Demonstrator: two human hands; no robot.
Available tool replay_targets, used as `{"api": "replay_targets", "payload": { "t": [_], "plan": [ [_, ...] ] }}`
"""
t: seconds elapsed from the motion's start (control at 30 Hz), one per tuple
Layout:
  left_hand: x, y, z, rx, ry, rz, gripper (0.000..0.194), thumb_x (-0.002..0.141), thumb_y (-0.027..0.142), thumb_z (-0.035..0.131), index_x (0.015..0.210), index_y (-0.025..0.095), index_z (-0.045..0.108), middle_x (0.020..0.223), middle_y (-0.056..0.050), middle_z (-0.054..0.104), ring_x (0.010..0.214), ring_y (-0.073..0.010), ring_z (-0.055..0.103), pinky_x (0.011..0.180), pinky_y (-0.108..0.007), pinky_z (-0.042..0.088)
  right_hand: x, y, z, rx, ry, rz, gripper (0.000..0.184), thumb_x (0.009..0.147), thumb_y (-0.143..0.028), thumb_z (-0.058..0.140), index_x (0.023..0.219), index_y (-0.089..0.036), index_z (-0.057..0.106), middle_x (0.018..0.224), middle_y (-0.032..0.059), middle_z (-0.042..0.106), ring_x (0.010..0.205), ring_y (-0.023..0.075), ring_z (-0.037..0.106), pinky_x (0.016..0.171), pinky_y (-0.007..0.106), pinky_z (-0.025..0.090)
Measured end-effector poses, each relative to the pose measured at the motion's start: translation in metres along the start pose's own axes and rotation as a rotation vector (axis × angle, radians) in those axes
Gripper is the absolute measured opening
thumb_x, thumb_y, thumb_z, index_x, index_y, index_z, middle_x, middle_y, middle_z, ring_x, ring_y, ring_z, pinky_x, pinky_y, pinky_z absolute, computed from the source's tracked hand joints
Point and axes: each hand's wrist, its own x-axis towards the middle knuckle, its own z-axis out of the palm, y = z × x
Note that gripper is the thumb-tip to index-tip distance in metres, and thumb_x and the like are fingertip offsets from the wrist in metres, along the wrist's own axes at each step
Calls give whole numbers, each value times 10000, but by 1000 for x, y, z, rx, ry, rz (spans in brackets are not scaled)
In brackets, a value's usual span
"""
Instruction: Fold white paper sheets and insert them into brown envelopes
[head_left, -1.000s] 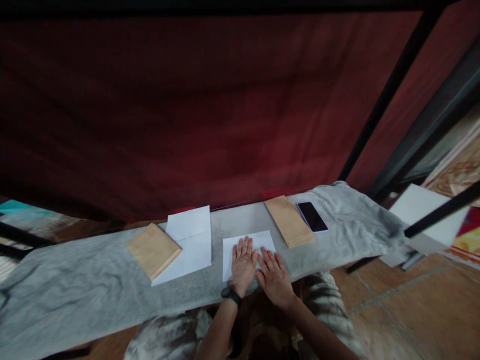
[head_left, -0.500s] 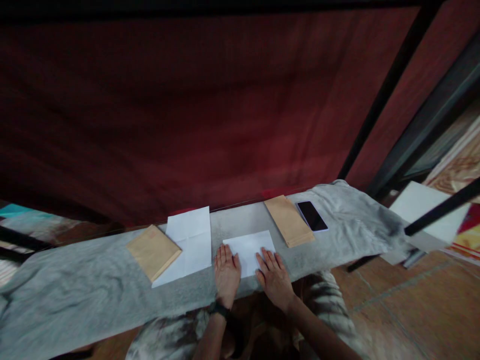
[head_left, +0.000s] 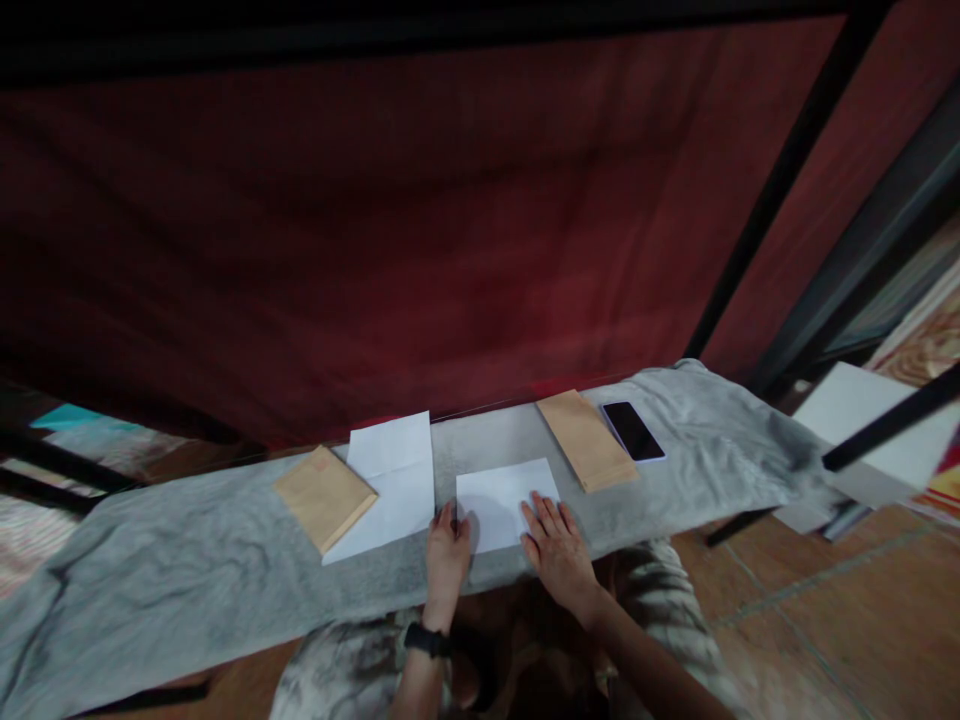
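Observation:
A folded white sheet [head_left: 504, 496] lies on the grey cloth [head_left: 187, 560] that covers the narrow table in front of me. My left hand [head_left: 448, 551] rests at the sheet's lower left corner, fingers curled at its edge. My right hand [head_left: 556, 550] lies flat on the sheet's lower right part, fingers stretched out. A black band sits on my left wrist.
To the left lie a brown envelope [head_left: 324, 497] and a larger white sheet [head_left: 393, 480] partly under it. To the right are another brown envelope [head_left: 586, 439] and a dark phone [head_left: 634, 431]. A dark red curtain hangs behind the table. Black bars cross at the right.
My left hand slid off the middle of the sheet to its left edge, then drew back toward me and curled. My right hand stayed on the sheet.

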Motion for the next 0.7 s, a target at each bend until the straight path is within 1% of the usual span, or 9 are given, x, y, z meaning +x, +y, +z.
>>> {"api": "replay_targets", "payload": {
  "t": [0.07, 0.17, 0.27, 0.33, 0.4, 0.5, 0.57, 0.7],
  "plan": [
    [3, 1, -3, -35, -26, -27, 422, 827, 406, 504, 1123, 138, 640, 883, -102, 715, 812, -247, 684, 775, -364, 540, 0, 0, -1, -3, -2, 2, 484, 999, -372, 464, 1460, -224, 467, 1507, 96, 471, 1359, 243, 462, 1173, 448, 255],
    [6, 1, -2, -76, -56, -26, 329, 804, 411, 534, 979, 165, 664, 746, -66, 699, 744, -237, 679, 721, -346, 537, 1, -2, -3, -3, -1, 8, 478, 999, -368, 463, 1456, -226, 472, 1498, 96, 481, 1342, 245, 481, 1167, 449, 262],
    [10, 2, 1, -135, -81, -43, 244, 799, 345, 534, 946, 193, 655, 769, -49, 724, 727, -208, 688, 682, -307, 537, 3, -3, -5, 0, 1, 12, 471, 998, -358, 467, 1449, -225, 482, 1484, 94, 500, 1337, 244, 487, 1169, 445, 258],
    [13, 2, 1, -157, -82, -66, 208, 782, 290, 528, 926, 203, 649, 789, -41, 734, 729, -200, 690, 677, -301, 537, 3, -3, -6, 1, -1, 17, 465, 998, -357, 469, 1444, -230, 489, 1481, 89, 504, 1337, 243, 487, 1168, 441, 259],
    [15, 3, -1, -158, -81, -95, 144, 749, 256, 536, 838, 209, 638, 725, -26, 714, 704, -205, 683, 663, -304, 529, 3, -3, -6, 3, -2, 17, 465, 997, -359, 473, 1445, -233, 488, 1485, 87, 500, 1339, 242, 485, 1166, 440, 262],
    [16, 4, -7, -144, -101, -123, 22, 694, 229, 576, 676, 217, 581, 620, -2, 658, 649, -200, 661, 617, -281, 495, 2, -3, -5, 6, -2, 19, 473, 995, -361, 480, 1450, -233, 480, 1502, 88, 477, 1345, 244, 481, 1165, 444, 265],
    [16, 4, -11, -141, -122, -128, 69, 677, 218, 598, 629, 218, 549, 595, 9, 631, 647, -191, 650, 604, -260, 469, 2, -3, -5, 8, -5, 24, 475, 994, -365, 482, 1450, -234, 479, 1509, 88, 467, 1347, 248, 479, 1163, 447, 268],
    [15, 5, -16, -154, -167, -140, 105, 684, 214, 614, 612, 218, 538, 561, 29, 591, 672, -184, 641, 599, -239, 440, 2, -3, -5, 15, -11, 27, 473, 995, -360, 478, 1451, -238, 478, 1508, 89, 466, 1347, 250, 482, 1163, 453, 273]
  ]
}}
